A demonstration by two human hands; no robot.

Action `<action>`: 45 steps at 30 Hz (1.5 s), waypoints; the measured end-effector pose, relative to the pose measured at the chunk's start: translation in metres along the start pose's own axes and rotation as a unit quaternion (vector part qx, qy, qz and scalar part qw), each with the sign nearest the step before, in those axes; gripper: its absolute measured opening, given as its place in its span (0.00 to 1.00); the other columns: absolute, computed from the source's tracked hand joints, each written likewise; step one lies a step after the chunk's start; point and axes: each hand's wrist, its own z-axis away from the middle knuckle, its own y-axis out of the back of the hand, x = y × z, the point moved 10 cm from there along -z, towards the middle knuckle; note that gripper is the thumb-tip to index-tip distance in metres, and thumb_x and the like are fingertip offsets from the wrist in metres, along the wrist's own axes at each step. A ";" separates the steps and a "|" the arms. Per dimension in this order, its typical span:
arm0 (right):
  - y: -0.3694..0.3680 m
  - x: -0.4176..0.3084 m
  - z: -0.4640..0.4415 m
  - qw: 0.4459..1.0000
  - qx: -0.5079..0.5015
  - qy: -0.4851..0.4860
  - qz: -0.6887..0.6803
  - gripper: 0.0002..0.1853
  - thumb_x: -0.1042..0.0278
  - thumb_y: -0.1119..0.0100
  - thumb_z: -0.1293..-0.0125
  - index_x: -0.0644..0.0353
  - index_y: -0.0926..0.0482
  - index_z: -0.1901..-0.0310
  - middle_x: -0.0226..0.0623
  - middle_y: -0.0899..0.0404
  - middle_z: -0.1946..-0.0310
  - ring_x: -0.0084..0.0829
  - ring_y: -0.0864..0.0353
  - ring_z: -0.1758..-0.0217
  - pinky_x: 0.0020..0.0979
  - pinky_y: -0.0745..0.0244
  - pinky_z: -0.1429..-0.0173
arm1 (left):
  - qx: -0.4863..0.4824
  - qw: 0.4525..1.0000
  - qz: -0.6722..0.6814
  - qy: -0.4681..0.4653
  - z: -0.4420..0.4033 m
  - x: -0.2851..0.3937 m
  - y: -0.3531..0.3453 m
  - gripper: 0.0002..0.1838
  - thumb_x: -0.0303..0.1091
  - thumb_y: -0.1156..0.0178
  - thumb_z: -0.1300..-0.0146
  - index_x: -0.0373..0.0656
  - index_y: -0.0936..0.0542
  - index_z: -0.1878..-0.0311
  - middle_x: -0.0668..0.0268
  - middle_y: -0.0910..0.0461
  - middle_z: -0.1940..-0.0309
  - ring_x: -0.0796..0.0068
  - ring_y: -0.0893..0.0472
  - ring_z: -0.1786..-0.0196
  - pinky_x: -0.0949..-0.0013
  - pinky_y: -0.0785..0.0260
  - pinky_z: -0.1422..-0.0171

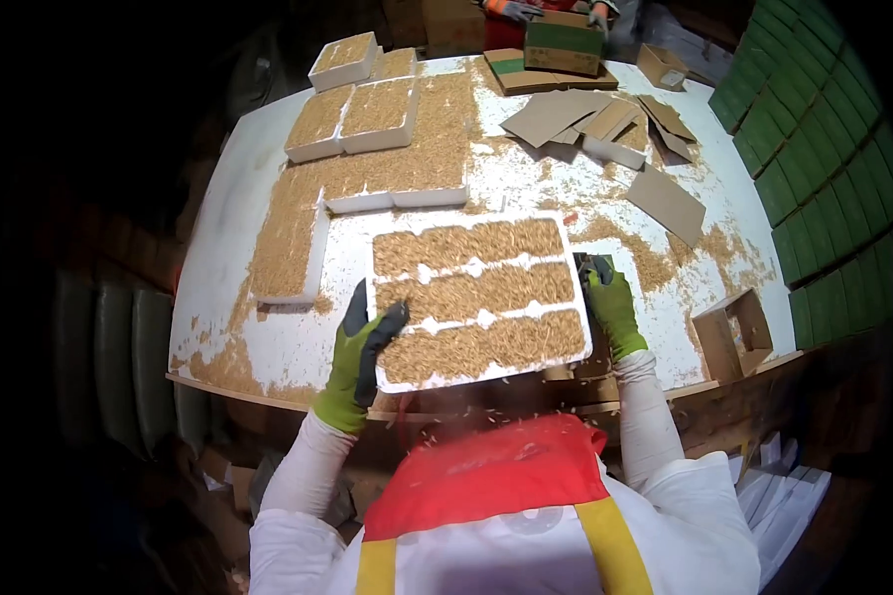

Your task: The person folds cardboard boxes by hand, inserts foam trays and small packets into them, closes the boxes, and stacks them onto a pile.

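Note:
My left hand, in a green and dark glove, grips the left side of a white foam tray with its thumb over the rim. Three rows of tan husk-like flakes fill the tray. It is held above the near part of the table, slightly turned, and loose flakes scatter below its near edge. My right hand, gloved alike, is by the tray's right side with fingers curled at a dark edge. What that edge belongs to is mostly hidden, and whether the hand touches the tray cannot be told.
More flake-filled foam trays stand on the white table at the left and back. Cardboard sheets lie at right, near an open small carton. Green boxes are stacked along the right. Another person's gloved hands hold a green-and-brown box.

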 end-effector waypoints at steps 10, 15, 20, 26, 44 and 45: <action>-0.016 0.015 -0.008 0.995 0.000 0.047 -0.083 0.18 0.56 0.43 0.29 0.54 0.20 0.44 0.50 0.16 0.53 0.52 0.17 0.49 0.44 0.23 0.46 | -0.062 0.989 0.058 0.123 0.020 -0.032 -0.032 0.38 0.22 0.39 0.34 0.40 0.42 0.23 0.64 0.24 0.41 0.76 0.22 0.47 0.72 0.26 0.42; -0.019 -0.002 0.006 0.992 0.003 0.045 -0.116 0.17 0.58 0.44 0.28 0.53 0.19 0.42 0.48 0.16 0.50 0.48 0.16 0.47 0.40 0.23 0.45 | -0.002 0.995 0.054 0.082 0.013 -0.063 -0.034 0.36 0.30 0.35 0.32 0.38 0.39 0.25 0.62 0.22 0.43 0.75 0.20 0.49 0.73 0.24 0.48; -0.011 -0.008 0.016 0.996 -0.025 -0.001 -0.087 0.18 0.57 0.46 0.25 0.58 0.20 0.41 0.46 0.15 0.50 0.41 0.17 0.46 0.33 0.26 0.42 | -0.025 0.993 -0.106 0.052 -0.003 -0.071 -0.038 0.43 0.33 0.32 0.34 0.27 0.45 0.25 0.57 0.20 0.48 0.77 0.19 0.53 0.76 0.24 0.52; -0.010 -0.008 0.018 0.994 -0.026 0.017 -0.109 0.19 0.57 0.45 0.25 0.59 0.20 0.41 0.43 0.16 0.48 0.37 0.18 0.45 0.32 0.27 0.41 | 0.012 0.986 -0.102 0.130 0.008 -0.077 -0.042 0.46 0.38 0.37 0.33 0.32 0.53 0.21 0.52 0.19 0.47 0.68 0.18 0.48 0.70 0.26 0.44; -0.018 0.000 0.009 0.994 -0.025 0.074 -0.072 0.20 0.67 0.45 0.26 0.67 0.27 0.36 0.47 0.19 0.42 0.36 0.19 0.41 0.33 0.27 0.39 | -0.003 0.866 -0.495 0.068 -0.014 -0.091 -0.045 0.40 0.51 0.36 0.36 0.30 0.35 0.32 0.39 0.23 0.46 0.43 0.20 0.45 0.53 0.26 0.43; -0.019 -0.005 0.012 0.992 -0.027 0.110 -0.063 0.21 0.68 0.45 0.26 0.66 0.28 0.35 0.46 0.20 0.41 0.36 0.19 0.41 0.33 0.27 0.38 | -0.007 0.857 -0.515 0.029 -0.012 -0.087 -0.048 0.47 0.46 0.33 0.40 0.30 0.44 0.26 0.42 0.26 0.42 0.47 0.21 0.43 0.54 0.27 0.40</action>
